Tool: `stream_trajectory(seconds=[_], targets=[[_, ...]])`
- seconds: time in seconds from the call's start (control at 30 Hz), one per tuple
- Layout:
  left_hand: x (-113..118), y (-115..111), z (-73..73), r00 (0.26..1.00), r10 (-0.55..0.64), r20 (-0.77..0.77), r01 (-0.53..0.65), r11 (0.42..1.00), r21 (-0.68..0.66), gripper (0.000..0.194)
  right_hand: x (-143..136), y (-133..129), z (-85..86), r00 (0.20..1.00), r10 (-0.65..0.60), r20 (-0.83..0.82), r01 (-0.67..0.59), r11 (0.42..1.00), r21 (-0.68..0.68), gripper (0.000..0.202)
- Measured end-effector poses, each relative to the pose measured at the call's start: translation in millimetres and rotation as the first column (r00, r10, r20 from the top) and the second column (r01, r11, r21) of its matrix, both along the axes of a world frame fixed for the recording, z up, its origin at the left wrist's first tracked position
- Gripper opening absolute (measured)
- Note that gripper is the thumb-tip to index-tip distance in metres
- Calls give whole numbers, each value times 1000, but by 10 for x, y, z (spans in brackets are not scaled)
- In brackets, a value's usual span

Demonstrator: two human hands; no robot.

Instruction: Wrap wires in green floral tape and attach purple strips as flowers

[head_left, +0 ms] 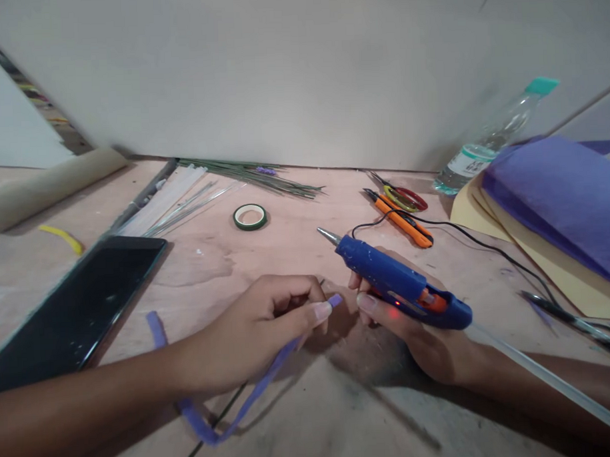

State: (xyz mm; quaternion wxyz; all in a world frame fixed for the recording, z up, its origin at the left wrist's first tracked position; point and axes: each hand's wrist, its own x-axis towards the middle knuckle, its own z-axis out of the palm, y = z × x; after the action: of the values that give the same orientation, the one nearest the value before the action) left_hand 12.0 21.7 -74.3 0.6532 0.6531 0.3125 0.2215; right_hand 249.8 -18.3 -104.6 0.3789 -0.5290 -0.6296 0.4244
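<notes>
My left hand [278, 309] is closed, with thumb and fingers pinching the end of a purple strip [263, 390] that looks like felt or crepe paper. The strip loops down below the hand, and its far end shows beyond my forearm. A thin dark stem [221, 415] runs beneath the same hand; whether the fingers grip it is unclear. My right hand [403, 325] is wrapped round a blue hot glue gun [386, 269], its metal nozzle pointing up and left. A red light glows on its side, and a clear glue stick [550, 376] sticks out of its back.
A green tape roll [250, 217], orange cutter [402, 218], scissors [407, 198] and green wire stems [253, 177] lie ahead. Glue sticks [166, 200] and a phone [87, 296] are left. At right are a bottle [482, 149], purple sheets [559, 199], a pen [573, 322] and the gun's cord [475, 232].
</notes>
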Motion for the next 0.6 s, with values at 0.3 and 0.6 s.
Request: stream_trajectory(seconds=[0.3, 0.6], targets=[[-41, 5, -31, 998, 59, -39, -54, 993, 107, 34, 360, -89, -8, 983, -84, 162, 58, 986, 156, 13], [-35, 4, -93, 990, 102, -92, -106, 994, -31, 33, 372, -106, 98, 978, 56, 199, -122, 934, 337, 13]])
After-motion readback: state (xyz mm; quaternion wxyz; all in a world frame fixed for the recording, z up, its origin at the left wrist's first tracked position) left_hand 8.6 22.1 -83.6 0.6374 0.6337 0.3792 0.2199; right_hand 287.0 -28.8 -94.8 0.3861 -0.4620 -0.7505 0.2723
